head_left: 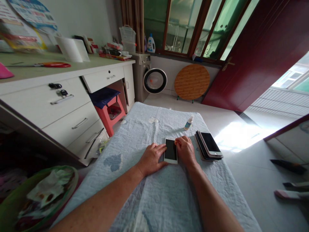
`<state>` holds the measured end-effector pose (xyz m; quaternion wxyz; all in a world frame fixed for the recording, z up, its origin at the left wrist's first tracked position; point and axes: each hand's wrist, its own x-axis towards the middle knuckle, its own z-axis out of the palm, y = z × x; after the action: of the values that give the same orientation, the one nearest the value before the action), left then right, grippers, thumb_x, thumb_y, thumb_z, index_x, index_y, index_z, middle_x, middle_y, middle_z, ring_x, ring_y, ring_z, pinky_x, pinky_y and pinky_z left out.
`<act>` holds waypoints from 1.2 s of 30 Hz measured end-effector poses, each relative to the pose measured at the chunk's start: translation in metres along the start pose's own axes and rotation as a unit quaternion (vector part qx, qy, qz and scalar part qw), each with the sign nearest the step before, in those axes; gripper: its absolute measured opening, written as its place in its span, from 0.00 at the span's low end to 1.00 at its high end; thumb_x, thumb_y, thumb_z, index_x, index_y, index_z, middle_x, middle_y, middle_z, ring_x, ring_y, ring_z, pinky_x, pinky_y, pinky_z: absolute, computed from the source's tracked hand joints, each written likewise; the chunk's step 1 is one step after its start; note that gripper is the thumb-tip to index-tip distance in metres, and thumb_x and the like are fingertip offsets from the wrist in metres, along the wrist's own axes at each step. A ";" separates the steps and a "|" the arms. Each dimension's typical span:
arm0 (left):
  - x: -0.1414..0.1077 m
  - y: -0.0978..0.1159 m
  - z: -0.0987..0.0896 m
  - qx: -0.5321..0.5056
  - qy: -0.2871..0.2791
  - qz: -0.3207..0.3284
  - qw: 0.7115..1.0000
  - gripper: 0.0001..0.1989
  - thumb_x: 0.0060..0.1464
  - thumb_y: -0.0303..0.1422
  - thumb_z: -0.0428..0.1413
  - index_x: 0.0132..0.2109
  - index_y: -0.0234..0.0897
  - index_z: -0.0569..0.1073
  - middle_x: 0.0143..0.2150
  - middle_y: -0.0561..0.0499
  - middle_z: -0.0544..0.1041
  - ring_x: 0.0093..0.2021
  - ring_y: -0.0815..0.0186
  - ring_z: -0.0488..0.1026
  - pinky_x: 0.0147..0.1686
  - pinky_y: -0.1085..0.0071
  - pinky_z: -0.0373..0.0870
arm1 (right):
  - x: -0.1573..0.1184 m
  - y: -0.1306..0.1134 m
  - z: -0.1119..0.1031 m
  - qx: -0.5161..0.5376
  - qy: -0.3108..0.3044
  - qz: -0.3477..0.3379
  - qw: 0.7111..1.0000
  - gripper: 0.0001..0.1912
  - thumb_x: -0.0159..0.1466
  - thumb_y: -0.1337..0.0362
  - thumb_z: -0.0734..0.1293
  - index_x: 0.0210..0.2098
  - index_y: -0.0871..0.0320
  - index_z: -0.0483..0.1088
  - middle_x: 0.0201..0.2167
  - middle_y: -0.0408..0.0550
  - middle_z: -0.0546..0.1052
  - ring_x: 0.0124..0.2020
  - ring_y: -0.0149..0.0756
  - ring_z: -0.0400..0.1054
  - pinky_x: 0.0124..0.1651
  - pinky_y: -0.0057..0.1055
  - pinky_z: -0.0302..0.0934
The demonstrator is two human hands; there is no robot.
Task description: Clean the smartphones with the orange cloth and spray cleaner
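A white smartphone (171, 150) with a dark screen lies face up on the cloth-covered table (154, 193). My left hand (152, 158) holds it at its left side, fingers on the edge and thumb by the lower corner. At the upper right of the screen, my right hand (185, 149) is closed, fingers bent together around a small orange piece (176, 142) that mostly hides under the fingertips. A stack of phones (209, 145) lies to the right of my right hand. Beyond it stands a small spray bottle (189, 123) with a white top.
A white desk (70, 111) with drawers runs along the left, a red stool (111, 112) beneath it. Left of the table is a green basket (74, 175) of cloths. Farther off stand a washing machine (141, 79), its door open, and a round wooden board (191, 81).
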<state>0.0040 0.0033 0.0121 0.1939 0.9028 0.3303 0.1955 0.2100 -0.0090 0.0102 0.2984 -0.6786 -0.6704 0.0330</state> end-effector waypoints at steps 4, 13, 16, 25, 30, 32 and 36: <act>0.000 -0.001 0.001 0.003 -0.002 0.000 1.000 0.31 0.50 0.47 0.60 0.58 0.39 0.67 0.61 0.47 0.66 0.53 0.53 0.64 0.55 0.57 0.61 | 0.002 0.001 0.002 0.005 -0.021 -0.002 1.000 0.11 0.62 0.71 0.58 0.34 0.57 0.73 0.34 0.48 0.71 0.39 0.36 0.62 0.46 0.31 0.55; -0.001 -0.001 0.001 0.003 -0.002 -0.003 1.000 0.32 0.51 0.50 0.58 0.58 0.37 0.67 0.61 0.45 0.67 0.54 0.53 0.65 0.55 0.57 0.61 | -0.007 -0.008 -0.024 0.026 -0.143 -0.036 0.989 0.08 0.58 0.74 0.62 0.32 0.59 0.72 0.32 0.45 0.70 0.36 0.32 0.64 0.41 0.28 0.55; -0.001 -0.002 0.002 0.002 -0.002 -0.002 1.000 0.32 0.51 0.51 0.57 0.58 0.37 0.68 0.61 0.45 0.67 0.54 0.53 0.65 0.55 0.56 0.61 | -0.012 -0.014 -0.034 0.037 -0.182 -0.042 0.982 0.07 0.57 0.74 0.63 0.30 0.59 0.71 0.31 0.45 0.70 0.33 0.31 0.64 0.38 0.26 0.55; -0.001 -0.003 0.004 0.006 0.007 0.001 1.000 0.30 0.51 0.49 0.58 0.58 0.40 0.67 0.60 0.46 0.67 0.54 0.53 0.65 0.54 0.57 0.62 | -0.024 -0.035 -0.041 0.073 -0.240 -0.093 0.964 0.09 0.55 0.77 0.63 0.27 0.59 0.70 0.28 0.43 0.70 0.32 0.29 0.63 0.35 0.24 0.53; -0.002 -0.001 0.002 0.007 0.015 0.003 1.000 0.27 0.53 0.46 0.58 0.57 0.38 0.68 0.60 0.45 0.68 0.53 0.54 0.66 0.54 0.57 0.62 | -0.028 -0.046 -0.019 0.075 -0.189 -0.131 0.970 0.08 0.57 0.75 0.63 0.28 0.58 0.70 0.30 0.43 0.71 0.33 0.30 0.63 0.39 0.26 0.54; -0.002 -0.001 0.002 0.002 0.016 0.005 1.000 0.27 0.52 0.45 0.59 0.57 0.39 0.67 0.60 0.46 0.68 0.53 0.54 0.66 0.54 0.58 0.62 | -0.028 -0.046 -0.012 0.067 -0.162 -0.134 0.975 0.08 0.59 0.74 0.63 0.30 0.58 0.71 0.31 0.44 0.71 0.35 0.31 0.63 0.41 0.26 0.55; -0.002 -0.003 0.003 -0.005 0.014 0.002 1.000 0.30 0.49 0.45 0.61 0.58 0.40 0.66 0.59 0.46 0.68 0.53 0.53 0.66 0.54 0.57 0.62 | -0.023 -0.038 -0.005 0.052 -0.120 -0.108 0.986 0.08 0.62 0.72 0.62 0.34 0.56 0.71 0.33 0.45 0.71 0.37 0.34 0.62 0.42 0.28 0.56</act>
<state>0.0028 0.0032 0.0076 0.1938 0.8996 0.3300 0.2105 0.1756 -0.0346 0.0232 0.2528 -0.5770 -0.7678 0.1168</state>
